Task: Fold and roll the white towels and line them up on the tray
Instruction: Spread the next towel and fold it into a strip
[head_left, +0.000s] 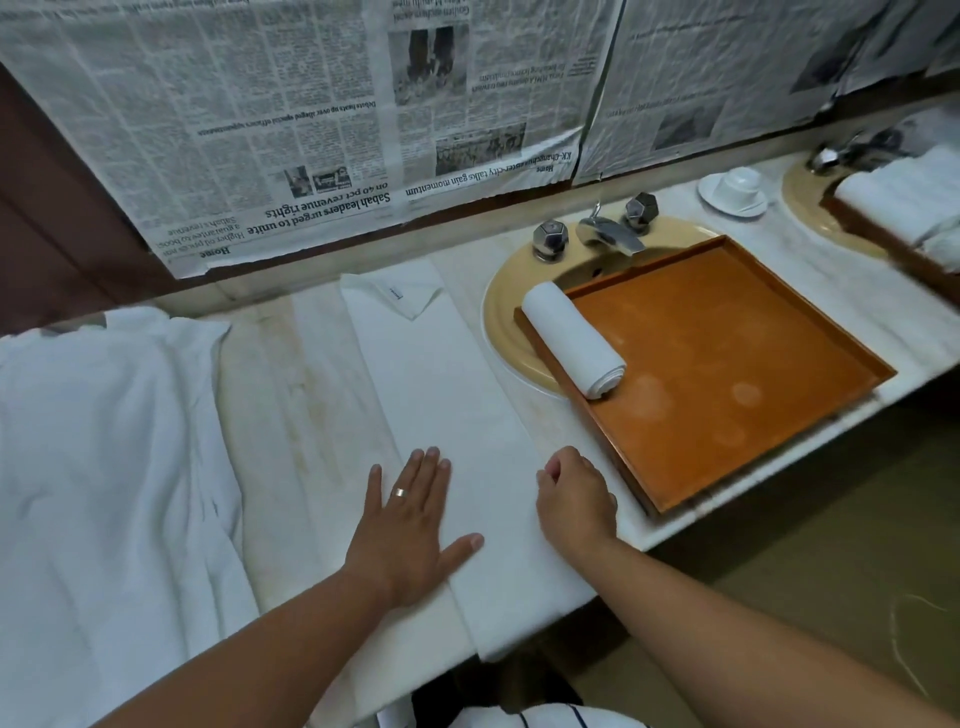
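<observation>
The folded towel (441, 395) lies as a long strip on the counter (291, 389), beside the tray (810, 304). The left hand (410, 525) presses it, fingers straight and slightly apart; the right hand (574, 499) curls at its edge, grip unclear. It looks soft and limp, so it is probably best taken at the near end.

Single head view, wide-angle, close above the table's (291, 389) near edge, looking forward and down to its far edge.
</observation>
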